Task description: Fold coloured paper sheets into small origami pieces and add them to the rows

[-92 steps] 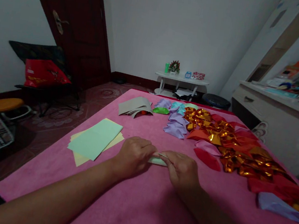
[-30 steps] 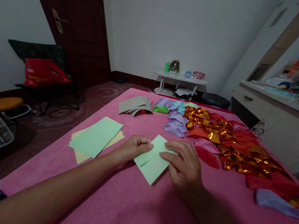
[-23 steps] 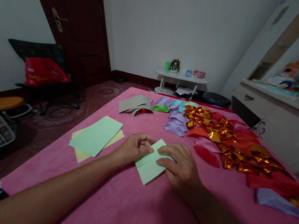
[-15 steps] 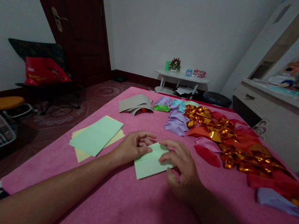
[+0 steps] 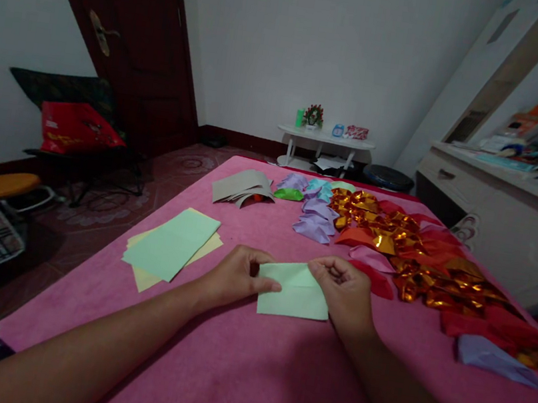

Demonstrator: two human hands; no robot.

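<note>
A light green sheet of paper [image 5: 292,297], with a crease running across it, is held between both hands over the pink table cover [image 5: 204,367]. My left hand [image 5: 242,273] grips its left edge, thumb on top and fingers behind. At the upper right corner, my right hand [image 5: 344,292] pinches the paper between thumb and curled fingers. To the left lies a stack of green paper sheets [image 5: 175,241], with yellow sheets [image 5: 146,277] sticking out beneath.
Grey sheets [image 5: 241,187] lie farther back. Folded purple papers [image 5: 316,221], shiny gold ones [image 5: 390,236] and red ones [image 5: 488,325] cover the right side. A single purple folded paper [image 5: 498,360] rests near the right edge. A chair with a red bag [image 5: 80,129] stands left.
The green paper has turned so its near edge lies level. My right hand has moved from lying over its right side to pinching its upper right corner; my left thumb now presses the left edge.
</note>
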